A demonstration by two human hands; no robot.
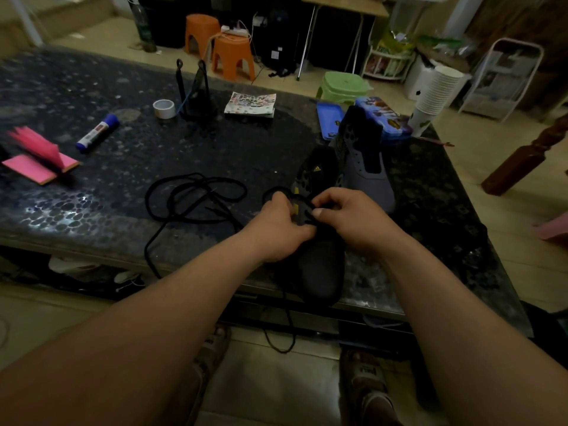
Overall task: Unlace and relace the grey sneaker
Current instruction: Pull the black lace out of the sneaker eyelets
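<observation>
While the grey sneaker [322, 265] lies toe toward us at the table's [123, 167] near edge, at six o'clock, we work its eyelets. Our left hand [276, 222] and right hand [347, 216] both pinch the black lace [190, 174], whose slack coils at nine o'clock. A second sneaker [365, 167] stands at one o'clock. We judge threading half done; the dimness hides whether it is going out or in. Next calls for drawing the tip cleanly through one eyelet.
</observation>
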